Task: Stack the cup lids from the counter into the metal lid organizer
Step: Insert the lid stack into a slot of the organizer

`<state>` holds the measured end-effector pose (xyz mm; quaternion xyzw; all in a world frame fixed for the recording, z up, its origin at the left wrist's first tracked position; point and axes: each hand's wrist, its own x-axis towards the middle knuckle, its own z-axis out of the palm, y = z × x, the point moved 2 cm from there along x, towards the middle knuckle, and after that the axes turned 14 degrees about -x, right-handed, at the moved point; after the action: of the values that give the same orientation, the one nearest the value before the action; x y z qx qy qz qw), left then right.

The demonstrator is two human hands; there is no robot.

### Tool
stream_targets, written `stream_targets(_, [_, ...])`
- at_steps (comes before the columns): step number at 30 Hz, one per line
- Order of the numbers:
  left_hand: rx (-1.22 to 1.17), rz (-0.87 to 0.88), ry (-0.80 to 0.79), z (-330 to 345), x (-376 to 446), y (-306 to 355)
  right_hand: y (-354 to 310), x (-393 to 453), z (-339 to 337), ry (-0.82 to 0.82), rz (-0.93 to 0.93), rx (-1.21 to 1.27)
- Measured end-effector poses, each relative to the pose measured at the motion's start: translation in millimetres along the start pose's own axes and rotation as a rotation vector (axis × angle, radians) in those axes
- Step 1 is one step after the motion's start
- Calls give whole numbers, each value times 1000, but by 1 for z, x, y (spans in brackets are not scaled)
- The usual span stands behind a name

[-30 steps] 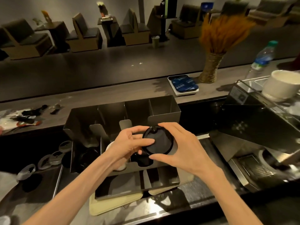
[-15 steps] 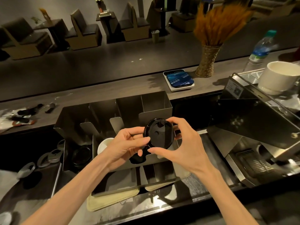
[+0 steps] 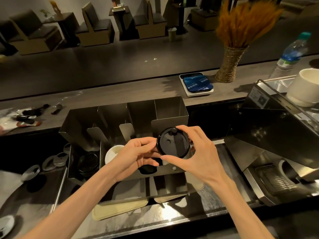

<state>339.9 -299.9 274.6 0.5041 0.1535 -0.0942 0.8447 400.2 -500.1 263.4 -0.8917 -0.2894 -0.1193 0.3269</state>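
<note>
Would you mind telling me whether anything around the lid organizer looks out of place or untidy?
Several clear lids lie scattered on the counter left of the metal organizer, not stacked. Both the left hand and right hand hold one black lid above it. Nothing looks spilled or damaged.

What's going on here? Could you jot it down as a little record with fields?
Setting: cafe bar counter, seating beyond
Held item: round black plastic cup lid, tilted toward the camera
Left hand: pinches the lid's left edge
Right hand: grips the lid's top and lower rim
Below the lid: folded metal lid organizer with several compartments
Already stored: stack of black lids in the left compartment; white lids in the next one
Nearby: woven vase of dried orange grass, white ceramic cup
</note>
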Motion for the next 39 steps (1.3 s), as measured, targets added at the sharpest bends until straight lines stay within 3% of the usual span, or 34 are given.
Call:
stream_targets(10, [135, 88, 224, -36, -1, 4, 24, 3, 31, -129, 61, -343])
stream_targets(14, [127, 105, 252, -49, -4, 7, 26, 1, 40, -176, -11, -666])
stream_targets(20, [114, 125, 282, -65, -7, 9, 17, 1, 55, -221, -53, -851])
stream_targets(27, [120, 138, 332, -74, -11, 7, 3, 15, 71, -450, -24, -897])
stream_targets(33, [175, 158, 334, -74, -16, 7, 5, 26, 92, -746, -20, -913])
stream_targets(39, [196, 160, 352, -75, -21, 5, 6, 39, 100, -827, -28, -832])
